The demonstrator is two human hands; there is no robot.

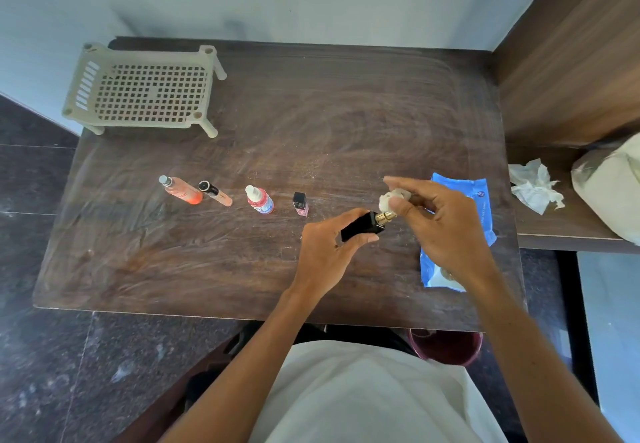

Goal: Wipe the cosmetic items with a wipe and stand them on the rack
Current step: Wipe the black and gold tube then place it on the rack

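I have the left hand (325, 252) in the lower middle of the frame, forearm reaching up from the bottom edge, fingers and thumb curled round a black rectangular perfume bottle with a gold spray nozzle (362, 226). The bottle is held above the table, tilted, with its nozzle pointing to the right. The right hand (446, 224) comes in from the lower right, wrist bent, thumb and forefinger pinching a small crumpled white wipe (389, 200) just above the gold nozzle; I cannot tell whether wipe and nozzle touch. Its other fingers are loosely curled.

Under the right hand, on the dark brown wooden table (311, 124), lies a flat blue pack of wipes (481, 200), partly hidden by the hand.

Left of the hands I see a row across the middle of the table, which I read as upright: a small pink nail polish bottle with a black cap (300, 203), a white-capped dropper bottle with a red and blue label (260, 199), a peach tube with a black cap (215, 193) and an orange spray bottle (181, 190).

The beige plastic rack with a perforated top and short legs (145, 92) stands at the upper left of the table, well apart from the row.

At the right edge, on a lower wooden shelf (561, 231), lie crumpled white tissues (535, 189) beside a whitish bag (613, 186)
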